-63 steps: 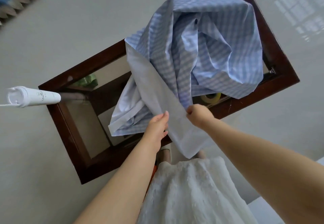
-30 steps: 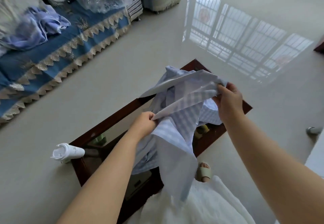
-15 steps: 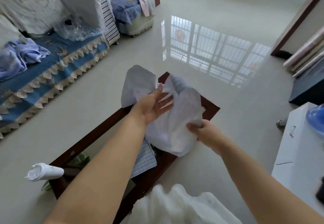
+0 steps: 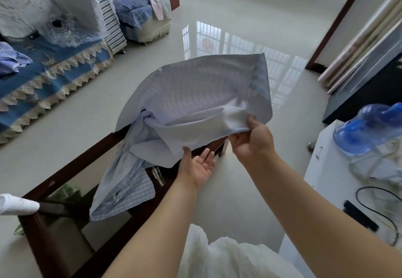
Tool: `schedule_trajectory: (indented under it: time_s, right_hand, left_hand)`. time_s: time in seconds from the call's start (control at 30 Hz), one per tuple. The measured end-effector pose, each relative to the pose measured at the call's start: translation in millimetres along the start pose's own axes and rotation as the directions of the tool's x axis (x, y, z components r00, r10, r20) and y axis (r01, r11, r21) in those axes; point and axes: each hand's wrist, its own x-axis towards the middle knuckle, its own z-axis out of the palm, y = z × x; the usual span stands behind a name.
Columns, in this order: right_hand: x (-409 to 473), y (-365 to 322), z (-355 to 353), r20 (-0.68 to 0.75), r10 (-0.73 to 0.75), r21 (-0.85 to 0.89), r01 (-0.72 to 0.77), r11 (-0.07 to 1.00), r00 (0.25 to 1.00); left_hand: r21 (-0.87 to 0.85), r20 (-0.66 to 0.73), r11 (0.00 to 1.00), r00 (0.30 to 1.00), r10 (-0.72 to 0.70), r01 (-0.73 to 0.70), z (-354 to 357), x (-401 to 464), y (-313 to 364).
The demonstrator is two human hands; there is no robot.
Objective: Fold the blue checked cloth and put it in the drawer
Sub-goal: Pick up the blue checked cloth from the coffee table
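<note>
- The table point(image 4: 71, 169) is dark wood with a glass top.
- The cloth point(image 4: 191, 103) is up in the air over the table, one end hanging down onto it.
- The right hand point(image 4: 252, 138) pinches the cloth's near edge in a tight grip.
- The left hand point(image 4: 196, 167) is open, palm up, under the cloth.

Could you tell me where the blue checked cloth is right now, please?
Centre of the head view, the cloth is held up over the dark wooden table, pinched by the right hand.
</note>
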Motion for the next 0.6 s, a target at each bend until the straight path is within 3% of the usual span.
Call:
schedule_trajectory:
  time_s: [0.07,0.23,0.33,0.37,0.4,0.47,0.53,0.57,0.6]
  right_hand:
    - [-8,-22,-4,-0.048,-0.058,0.050,0.061,0.997,0.997]
    - [1,-71,-35,-0.337,-0.133,0.175,0.201,0.964,0.932]
    - [8,-88,-78,-0.526,-0.266,-0.006,0.309,0.951,0.808]
    - [9,-92,-98,-0.544,-0.302,-0.101,0.297,0.950,0.783]
    - [12,-92,-118,-0.550,-0.328,-0.186,0.270,0.945,0.768]
    - [15,-85,-154,-0.538,-0.460,-0.507,0.165,0.846,0.706]
    - [12,-73,-167,-0.350,-0.621,-0.864,0.013,0.502,0.701]
    - [9,-65,-165,-0.229,-0.648,-0.940,0.009,0.342,0.726]
    - [5,-57,-156,-0.142,-0.618,-0.958,0.049,0.282,0.773]
  left_hand:
    - [-0.052,-0.064,0.995,0.994,0.085,-0.089,19,3,2]
    - [-0.009,-0.255,0.998,0.965,0.064,-0.068,35,12,-3]
    - [0.253,-0.289,0.957,0.933,0.213,-0.141,35,3,-12]
    - [0.431,-0.265,0.884,0.912,0.314,-0.180,34,-3,-15]
    - [0.626,-0.207,0.749,0.880,0.428,-0.217,33,-7,-18]
    - [0.902,0.052,0.317,0.802,0.596,-0.294,35,-13,-18]
    - [0.919,0.370,-0.097,0.757,0.538,-0.381,42,-14,-20]
    - [0.889,0.457,-0.233,0.767,0.450,-0.393,47,-14,-22]
    - [0.868,0.490,-0.295,0.787,0.375,-0.400,52,-14,-27]
